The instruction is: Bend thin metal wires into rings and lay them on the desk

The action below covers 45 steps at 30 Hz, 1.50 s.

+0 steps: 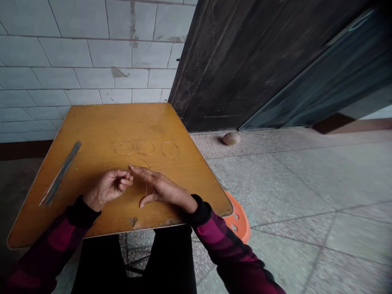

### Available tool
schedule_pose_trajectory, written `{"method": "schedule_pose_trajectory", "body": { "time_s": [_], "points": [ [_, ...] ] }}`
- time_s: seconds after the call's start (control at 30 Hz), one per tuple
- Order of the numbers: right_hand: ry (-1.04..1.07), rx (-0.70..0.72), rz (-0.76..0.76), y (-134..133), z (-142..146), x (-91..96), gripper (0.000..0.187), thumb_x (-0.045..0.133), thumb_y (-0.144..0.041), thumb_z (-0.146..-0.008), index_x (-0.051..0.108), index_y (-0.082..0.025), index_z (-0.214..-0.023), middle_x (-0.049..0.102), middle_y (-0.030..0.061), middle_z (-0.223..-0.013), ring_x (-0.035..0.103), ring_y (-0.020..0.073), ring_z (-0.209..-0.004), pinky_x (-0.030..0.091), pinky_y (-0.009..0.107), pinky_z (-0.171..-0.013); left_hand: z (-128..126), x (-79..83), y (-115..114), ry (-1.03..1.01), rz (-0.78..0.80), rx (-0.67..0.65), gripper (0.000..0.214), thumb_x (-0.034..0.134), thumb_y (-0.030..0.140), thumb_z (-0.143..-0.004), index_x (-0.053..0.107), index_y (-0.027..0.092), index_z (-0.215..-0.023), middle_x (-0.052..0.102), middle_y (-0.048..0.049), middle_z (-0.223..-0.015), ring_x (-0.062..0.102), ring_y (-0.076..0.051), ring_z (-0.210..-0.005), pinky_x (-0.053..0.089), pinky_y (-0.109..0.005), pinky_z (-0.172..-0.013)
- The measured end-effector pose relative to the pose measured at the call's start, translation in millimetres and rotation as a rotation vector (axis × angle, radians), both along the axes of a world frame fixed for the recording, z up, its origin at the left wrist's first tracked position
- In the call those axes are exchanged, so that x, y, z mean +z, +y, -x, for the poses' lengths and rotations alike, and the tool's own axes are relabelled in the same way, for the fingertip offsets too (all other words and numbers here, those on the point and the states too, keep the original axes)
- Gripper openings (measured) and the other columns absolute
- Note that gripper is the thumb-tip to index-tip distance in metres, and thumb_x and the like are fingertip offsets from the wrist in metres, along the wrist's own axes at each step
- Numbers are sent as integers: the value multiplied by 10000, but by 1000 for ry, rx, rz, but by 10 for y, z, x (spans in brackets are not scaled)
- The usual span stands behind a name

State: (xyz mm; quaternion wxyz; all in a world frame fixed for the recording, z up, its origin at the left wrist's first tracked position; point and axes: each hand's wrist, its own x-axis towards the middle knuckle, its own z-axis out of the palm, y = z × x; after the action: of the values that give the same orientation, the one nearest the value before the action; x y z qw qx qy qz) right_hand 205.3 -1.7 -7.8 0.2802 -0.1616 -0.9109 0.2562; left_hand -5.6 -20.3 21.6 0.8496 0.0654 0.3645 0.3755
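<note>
Both of my hands rest on a small orange-brown wooden table [101, 122]. My left hand [108, 188] is curled, its fingertips pinched on a thin wire loop [139, 161]. My right hand [159, 188] lies beside it with fingers stretched toward the same spot, the index finger touching the wire where the left fingers pinch it. The wire curves up from the fingers and round under the right hand. Three finished wire rings [145, 148] lie in a row just beyond the hands.
A bundle of straight thin wires [59, 173] lies along the table's left side. An orange plastic stool [237, 220] stands under the table's right corner. A tiled wall is behind, a dark wooden door to the right, and a round stone [231, 139] on the floor.
</note>
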Motion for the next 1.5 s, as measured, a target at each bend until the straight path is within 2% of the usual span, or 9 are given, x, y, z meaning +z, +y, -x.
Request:
{"method": "schedule_pose_trajectory", "body": {
  "time_s": [0.23,0.4,0.5,0.7,0.87,0.97,1.13,1.3,1.5],
  "points": [
    [61,-35,16,-18,23,53,998,799,-458,-681,293,-195,-1500,521,156,-1412,495,246,-1320,437,389,-1095,-7,-20,-9,-43,-2,-20,269,390,-7,-817,599,69,-666,572,-69,-613,485,-44,-438,423,-79,-365],
    [70,-66,37,-29,42,36,955,811,-472,-659,364,-194,-1455,567,154,-1356,558,259,-1254,477,400,-1056,-16,-22,-23,-65,-19,-21,261,393,-18,-814,600,66,-680,568,-71,-619,491,-51,-450,442,-91,-377],
    [69,-86,32,-26,48,16,1013,810,-474,-663,288,-215,-1491,525,159,-1394,522,275,-1289,457,430,-1077,-19,-13,-24,-43,-14,27,295,370,-12,-830,597,62,-657,571,-80,-623,480,-51,-445,443,-103,-381],
    [154,-221,19,29,70,-92,1197,773,-548,-671,14,-250,-1548,314,213,-1517,485,319,-1306,453,497,-1067,-43,-2,-10,-90,-123,279,299,397,35,-873,598,82,-657,592,-70,-699,531,-67,-538,479,-144,-483],
    [78,-346,29,11,103,-194,1143,735,-514,-752,-39,-239,-1546,367,237,-1473,491,347,-1294,454,554,-1043,-100,-64,-27,-112,-293,366,184,510,81,-861,616,122,-716,606,-35,-763,568,-97,-668,509,-211,-621],
    [60,-373,10,-12,127,-234,1092,703,-485,-803,-57,-230,-1545,404,243,-1449,512,347,-1269,461,560,-1031,-133,-116,-44,-83,-375,371,110,588,110,-833,614,135,-729,600,-19,-776,570,-106,-713,499,-232,-657],
    [126,-396,61,-7,155,-265,1197,743,-461,-775,-172,-258,-1520,346,275,-1476,601,331,-1144,538,530,-929,-162,-181,-53,-41,-443,327,78,656,170,-805,610,148,-745,589,-11,-787,554,-114,-721,489,-252,-683],
    [200,-409,142,-2,173,-252,1238,777,-456,-743,-172,-280,-1518,407,244,-1428,652,270,-1017,587,435,-841,-165,-209,-50,-12,-448,258,98,664,207,-794,598,158,-742,579,-12,-774,552,-135,-697,483,-276,-649],
    [188,-417,124,-18,171,-227,1090,742,-490,-766,24,-235,-1546,511,178,-1281,654,186,-825,603,355,-730,-149,-221,-46,129,-462,258,71,660,178,-777,627,132,-734,593,-25,-753,551,-131,-696,468,-255,-640]
  ]
}}
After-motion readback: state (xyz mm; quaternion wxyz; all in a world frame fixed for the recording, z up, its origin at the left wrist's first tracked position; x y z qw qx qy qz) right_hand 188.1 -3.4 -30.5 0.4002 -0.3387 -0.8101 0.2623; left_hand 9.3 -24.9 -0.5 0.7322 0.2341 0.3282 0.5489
